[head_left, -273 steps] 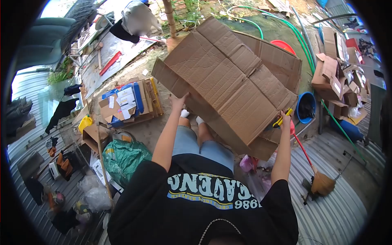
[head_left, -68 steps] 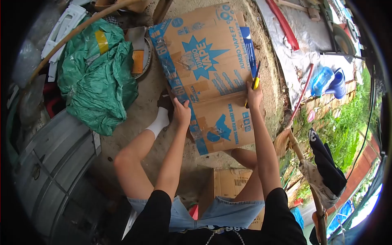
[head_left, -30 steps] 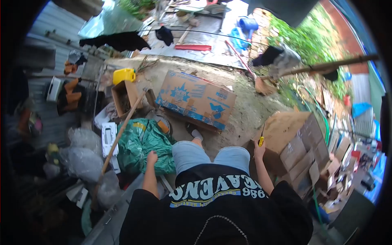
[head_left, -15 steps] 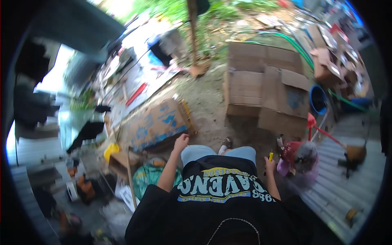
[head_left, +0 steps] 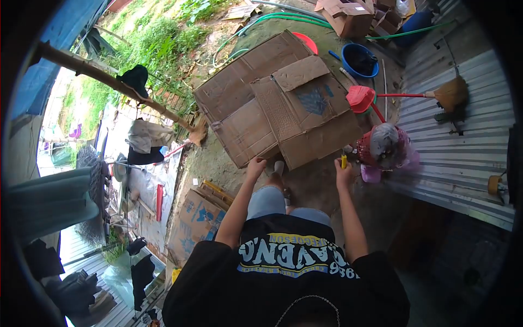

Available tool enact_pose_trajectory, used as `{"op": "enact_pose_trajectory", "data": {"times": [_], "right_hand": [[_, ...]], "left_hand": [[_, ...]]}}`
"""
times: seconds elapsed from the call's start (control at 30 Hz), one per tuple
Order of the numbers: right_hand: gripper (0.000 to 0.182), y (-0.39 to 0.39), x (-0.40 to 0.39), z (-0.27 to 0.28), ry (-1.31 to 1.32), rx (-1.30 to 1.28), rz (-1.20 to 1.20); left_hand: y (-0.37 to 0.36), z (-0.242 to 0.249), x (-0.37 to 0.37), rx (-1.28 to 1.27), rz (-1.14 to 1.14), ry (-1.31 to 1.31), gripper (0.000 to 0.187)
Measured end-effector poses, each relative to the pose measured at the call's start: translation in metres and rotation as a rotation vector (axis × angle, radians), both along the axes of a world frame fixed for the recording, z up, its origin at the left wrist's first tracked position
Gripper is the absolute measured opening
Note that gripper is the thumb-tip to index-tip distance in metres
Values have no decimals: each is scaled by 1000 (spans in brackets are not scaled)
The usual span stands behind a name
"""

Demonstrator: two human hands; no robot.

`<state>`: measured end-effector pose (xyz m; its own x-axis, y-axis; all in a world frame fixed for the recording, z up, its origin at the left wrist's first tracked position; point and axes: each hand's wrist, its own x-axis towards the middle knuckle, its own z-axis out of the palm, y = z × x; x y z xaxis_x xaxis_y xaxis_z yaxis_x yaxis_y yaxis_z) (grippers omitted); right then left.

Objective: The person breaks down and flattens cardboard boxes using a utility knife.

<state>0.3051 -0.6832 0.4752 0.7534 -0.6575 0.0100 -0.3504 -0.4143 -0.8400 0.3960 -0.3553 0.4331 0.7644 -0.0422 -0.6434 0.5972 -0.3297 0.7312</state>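
A large flattened-looking cardboard box (head_left: 234,95) with overlapping flaps and a blue print lies on the ground in front of me. At its near edge is my left hand (head_left: 256,166), its fingers curled; whether they grip the cardboard is hidden. My right hand (head_left: 344,177) is wrapped round a yellow utility knife (head_left: 344,162), which points up and away from me. The knife is near the box's right front corner, apart from it as far as I can see.
To the right stand a red basket (head_left: 366,147) with bagged stuff, a red dustpan (head_left: 360,99), a blue basin (head_left: 359,60) and a broom (head_left: 451,94) against corrugated metal. Another cardboard box (head_left: 196,218) lies left. A wooden pole (head_left: 114,82) with hanging cloth crosses the upper left.
My view has turned right, and I am closer to the large box. My left hand has come forward to its near edge. The knife has stayed in my right hand, now raised forward.
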Motion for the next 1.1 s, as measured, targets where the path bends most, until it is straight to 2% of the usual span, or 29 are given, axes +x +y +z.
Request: {"op": "enact_pose_trajectory", "data": {"times": [0.03, 0.1, 0.23, 0.3, 0.33, 0.4, 0.43, 0.5, 0.53, 0.6, 0.63, 0.7, 0.77, 0.8, 0.87, 0.9, 0.93, 1.0, 1.03, 1.07, 1.1], "right_hand": [[29, 13, 24, 12, 8, -6, 1], [34, 33, 77, 25, 143, -285, 80], [41, 71, 159, 22, 233, -323, 238], [55, 80, 194, 14, 551, -396, 342], [55, 79, 203, 10, 569, -396, 360], [62, 83, 219, -4, 711, -522, 434], [66, 81, 222, -9, 706, -523, 422], [67, 75, 223, -8, 668, -538, 438], [67, 71, 220, -5, 619, -561, 447], [67, 67, 226, 9, 610, -579, 462], [64, 69, 230, 21, 551, -583, 492], [60, 68, 238, 52, 496, -588, 519], [47, 63, 253, 97, 264, -569, 539], [41, 53, 265, 124, 231, -614, 499], [28, 11, 289, 168, 195, -666, 448], [21, -18, 299, 180, 192, -686, 423], [17, -44, 311, 195, 70, -683, 420], [22, -100, 330, 208, -48, -377, 399], [22, -115, 337, 212, -66, -379, 414], [24, -125, 343, 214, -97, -223, 374], [26, -129, 351, 215, -126, -62, 333]], "left_hand": [[-11, 3, 16, 18, -18, 42, 41], [-41, -28, 38, 83, 62, -49, 43], [-70, -76, 66, 118, 104, 29, 45], [-79, -84, 72, -45, 237, 160, 46], [-82, -89, 73, -44, 252, 180, 46], [-75, -86, 76, -38, 171, 206, 34], [-68, -84, 82, -29, 171, 213, 34], [-60, -77, 76, -230, 44, 70, 22], [-60, -71, 70, -236, 47, 87, 22], [-65, -10, 90, -393, 242, 148, 15], [-65, 4, 100, -404, 236, 146, 15], [-55, 30, 113, -257, 170, -167, 15], [-35, 56, 140, -87, 210, -332, 15], [-19, 72, 157, -22, 223, -433, 15], [30, 100, 190, 159, 233, -559, 15], [65, 91, 202, 158, 243, -588, 14], [89, 115, 211, 126, 270, -646, 11], [126, 157, 217, 121, 292, -843, 11], [155, 158, 211, 106, 341, -728, 12], [174, 156, 202, 92, 388, -610, 13], [176, 153, 193, 102, 403, -624, 13]]}}
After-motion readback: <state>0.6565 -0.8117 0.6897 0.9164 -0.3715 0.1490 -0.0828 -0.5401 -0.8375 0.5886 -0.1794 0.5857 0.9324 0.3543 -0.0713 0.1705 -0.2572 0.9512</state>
